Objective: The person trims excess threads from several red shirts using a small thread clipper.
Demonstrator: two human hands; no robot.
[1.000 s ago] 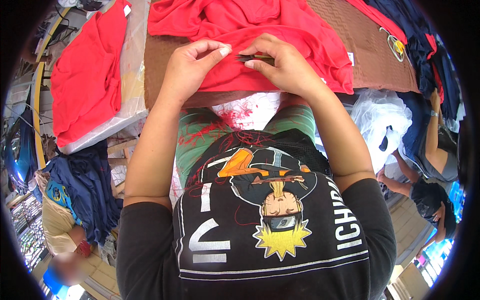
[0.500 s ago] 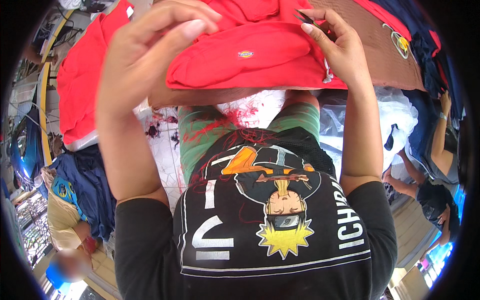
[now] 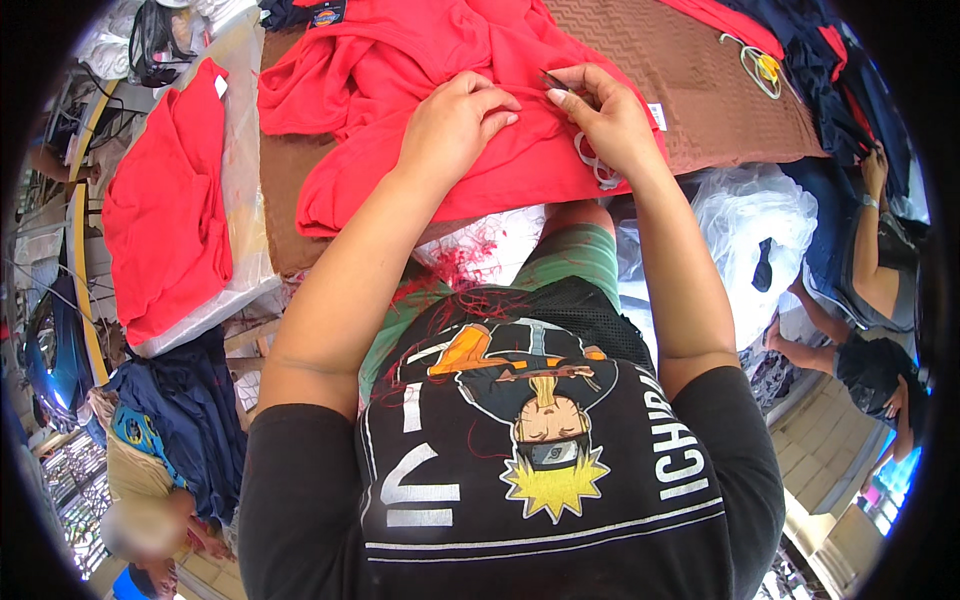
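A hand could pass over the brown bench (image 3: 700,100), between the red garment (image 3: 540,160) and the looped cord (image 3: 766,68). Between the left hand (image 3: 455,122) and right hand (image 3: 612,120) runs a narrow gap (dark snips (image 3: 553,81) jut into it), garment folds just beneath.

The fisheye camera rides on that person's head, looking steeply down: close below, the black T-shirt (image 3: 475,440) fills the near middle, and farther off come the left hand (image 3: 455,125), the right hand (image 3: 612,122) and the brown-covered table (image 3: 705,105). Its wide sweep catches the room left and right.
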